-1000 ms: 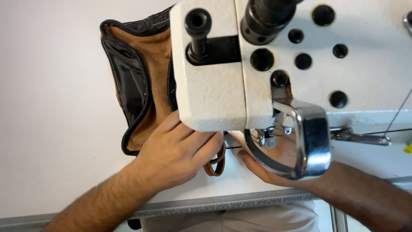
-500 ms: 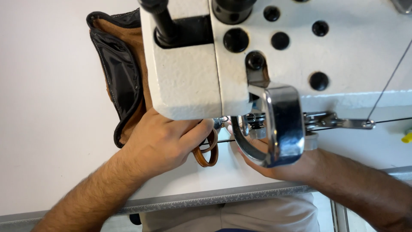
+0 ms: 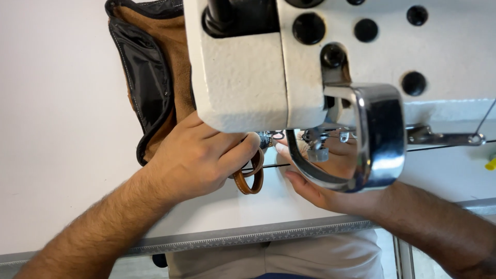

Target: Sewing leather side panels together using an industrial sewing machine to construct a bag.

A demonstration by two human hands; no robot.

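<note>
Tan leather strap loop poking out just below the fingertips of the left hand, rounded end toward the body, other end disappearing up under the cream sewing machine head. Left hand curled over it, thumb and fingers pinched on the strap right beside the presser foot, so clenched on the piece, not lying loose. Brown suede bag with black lining spread on the white desk beyond the left hand's knuckles and out to its far side, partly tucked under the machine. Right hand just across from the left, fingers reaching in toward the same spot, mostly hidden behind the big chrome guard. Honestly can't tell whether gripping anything or only steadying. Dark thread stretched between the two hands, running on above the right hand's wrist alongside a metal arm. Small yellow bit well off past the right hand, at the very edge of view. Reads to me as the lining-up part of stitching: strap end being set under the needle, near the bag. Just my guess, but feeding from this position calls for a flat, steady hold with the left, even guiding from the right, fingertips well clear of the needle, and no bunching of the suede under the machine.
</note>
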